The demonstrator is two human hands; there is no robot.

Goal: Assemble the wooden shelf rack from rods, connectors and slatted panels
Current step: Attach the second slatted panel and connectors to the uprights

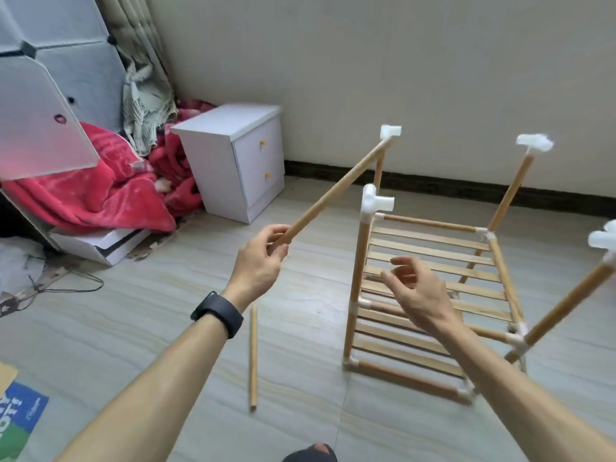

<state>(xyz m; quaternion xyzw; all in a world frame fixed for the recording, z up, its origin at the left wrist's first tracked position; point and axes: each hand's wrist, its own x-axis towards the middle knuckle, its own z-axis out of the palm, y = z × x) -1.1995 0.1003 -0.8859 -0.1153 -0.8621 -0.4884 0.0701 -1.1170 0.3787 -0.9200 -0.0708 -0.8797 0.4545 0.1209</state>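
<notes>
My left hand (258,261) pinches a light, stiff wooden rod (336,190) at its near end; my right hand (416,293) hovers empty, fingers loosely spread.

Tile floor (140,295): loose rod (253,358), rack frame (433,295), nightstand (233,155), red blanket (100,181).

Nothing's really reading clearly here; the blue printed sheet (20,418) at lower left is showing only cut-off white letters.
</notes>
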